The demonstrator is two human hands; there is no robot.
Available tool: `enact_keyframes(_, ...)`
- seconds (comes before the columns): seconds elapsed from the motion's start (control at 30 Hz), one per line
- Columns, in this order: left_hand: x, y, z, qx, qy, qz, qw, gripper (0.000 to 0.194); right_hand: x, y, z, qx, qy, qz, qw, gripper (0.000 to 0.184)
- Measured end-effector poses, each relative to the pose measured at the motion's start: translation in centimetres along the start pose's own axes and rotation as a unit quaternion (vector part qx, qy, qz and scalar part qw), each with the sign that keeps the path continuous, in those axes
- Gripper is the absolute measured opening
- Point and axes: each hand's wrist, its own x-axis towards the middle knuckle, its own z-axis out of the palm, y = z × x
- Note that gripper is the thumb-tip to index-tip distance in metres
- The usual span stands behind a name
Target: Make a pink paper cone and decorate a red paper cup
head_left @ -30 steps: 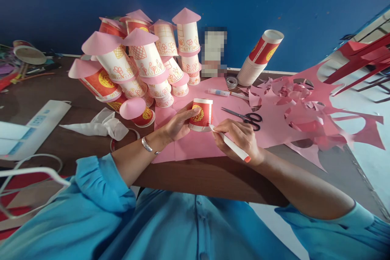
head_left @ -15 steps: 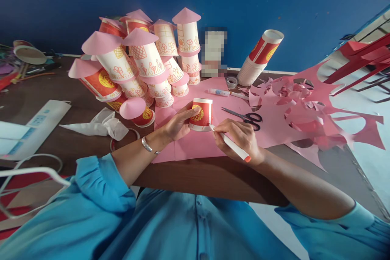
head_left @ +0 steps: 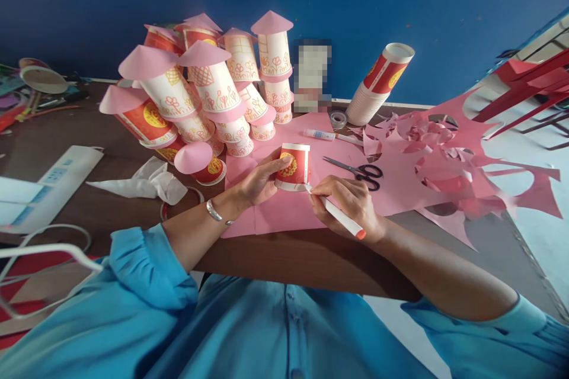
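The red and white paper cup (head_left: pixel 294 167) is held in the air above the pink paper sheet (head_left: pixel 288 213), near the front edge of the brown desk (head_left: pixel 284 254). The left hand (head_left: pixel 261 182) closes around its left side, with the thumb across the yellow round emblem. The right hand (head_left: pixel 349 198) holds a white marker (head_left: pixel 340 216) in a narrow pinch, like for writing. Its tip meets the lower white rim of the cup, at the right side, and its orange end points to the person. The inside of the cup cannot be seen.

To the right of the cup, the black scissors (head_left: pixel 368 174) lie on the pink sheet, and beyond them is a glue stick (head_left: pixel 319 135). Its label is too small to read. Near the far edge of the desk stand a tape roll (head_left: pixel 338 121) and a stack of nested cups (head_left: pixel 367 105), with a red cup (head_left: pixel 386 74) on top. Small characters on its white strip are not readable.

Toward the left, the decorated cup towers (head_left: pixel 217 86) have pink cone roofs; several carry orange flower drawings. Pink paper scraps (head_left: pixel 484 157) cover the right part.
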Motion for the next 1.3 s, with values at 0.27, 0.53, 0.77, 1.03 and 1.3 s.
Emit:
enact_keyframes(0.27,0.03,0.11,0.07,0.014,-0.007,-0.002,1.0,0.042,0.0,-0.09,0.0,0.002,-0.01,-0.003,1.0,0.024)
enact_keyframes(0.53,-0.04,0.19,0.28,0.015,-0.01,0.003,1.0,0.04,-0.05,-0.14,0.05,-0.002,-0.013,-0.001,1.0,0.021)
enact_keyframes(0.77,-0.06,0.22,0.34,0.017,-0.012,0.005,1.0,0.037,-0.12,-0.05,-0.02,0.006,-0.019,-0.005,1.0,0.021)
enact_keyframes(1.03,0.14,-0.02,-0.06,-0.03,-0.002,0.004,1.0,0.04,0.16,0.12,-0.35,0.035,0.026,-0.03,0.999,0.019)
enact_keyframes(1.3,0.51,-0.03,-0.27,-0.063,0.019,0.007,0.998,0.032,-0.14,0.46,0.07,0.044,0.039,-0.024,0.998,0.025)
